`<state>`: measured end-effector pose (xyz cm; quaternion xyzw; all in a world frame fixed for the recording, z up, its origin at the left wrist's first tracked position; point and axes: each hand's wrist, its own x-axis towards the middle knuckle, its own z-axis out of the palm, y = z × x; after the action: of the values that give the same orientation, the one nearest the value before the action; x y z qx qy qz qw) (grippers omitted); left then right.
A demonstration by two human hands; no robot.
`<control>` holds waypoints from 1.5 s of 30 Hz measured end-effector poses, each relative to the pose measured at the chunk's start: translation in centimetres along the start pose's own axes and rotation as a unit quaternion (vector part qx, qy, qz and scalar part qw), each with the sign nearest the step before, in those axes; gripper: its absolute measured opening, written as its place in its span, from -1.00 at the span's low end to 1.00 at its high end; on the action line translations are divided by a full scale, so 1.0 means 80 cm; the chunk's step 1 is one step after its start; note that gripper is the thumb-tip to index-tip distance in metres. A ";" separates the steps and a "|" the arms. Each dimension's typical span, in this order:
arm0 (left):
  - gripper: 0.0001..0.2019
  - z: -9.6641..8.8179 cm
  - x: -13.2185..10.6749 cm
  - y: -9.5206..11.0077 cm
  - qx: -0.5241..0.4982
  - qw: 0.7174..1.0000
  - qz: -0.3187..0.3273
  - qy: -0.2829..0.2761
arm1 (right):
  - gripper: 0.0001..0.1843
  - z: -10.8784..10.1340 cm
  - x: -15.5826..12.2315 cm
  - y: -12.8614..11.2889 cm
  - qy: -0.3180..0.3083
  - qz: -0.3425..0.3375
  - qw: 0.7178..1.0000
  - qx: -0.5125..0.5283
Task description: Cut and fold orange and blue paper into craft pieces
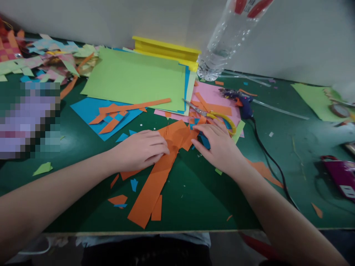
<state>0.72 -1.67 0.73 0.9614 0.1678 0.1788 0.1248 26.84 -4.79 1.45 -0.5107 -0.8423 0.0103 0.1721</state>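
Note:
On the green table, my left hand lies over a long orange paper strip, its fingers curled together on the strip's left side and the thumb partly hidden. The strip slants toward the table's front edge, above other orange pieces. To its right, my right hand hovers low with thumb and forefinger apart, beside small orange and blue paper pieces. Just beyond that hand lie scissors with yellow handles, partly covered by its fingers. A woven orange and blue paper piece rests on a blue sheet.
Green sheets are stacked behind my hands, against a yellow holder. A plastic bottle stands beside it. A glue gun trails its black cord rightward. A pixelated block is at left; a purple object at right.

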 end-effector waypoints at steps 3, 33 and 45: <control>-0.77 0.000 0.000 0.000 0.002 1.000 0.000 0.001 | -0.72 0.000 0.000 0.000 0.009 0.015 1.000 -0.002; -0.79 0.001 0.000 -0.001 -0.003 1.000 0.009 0.003 | -0.70 0.003 -0.001 0.000 -0.004 -0.026 0.999 0.023; -0.79 0.000 -0.001 -0.001 -0.003 1.000 0.005 0.003 | -0.68 0.002 -0.001 0.000 -0.024 -0.018 0.999 0.021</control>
<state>0.62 -1.64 0.65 0.9614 0.1625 0.1831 0.1260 26.84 -4.85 1.30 -0.4911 -0.8549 0.0373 0.1628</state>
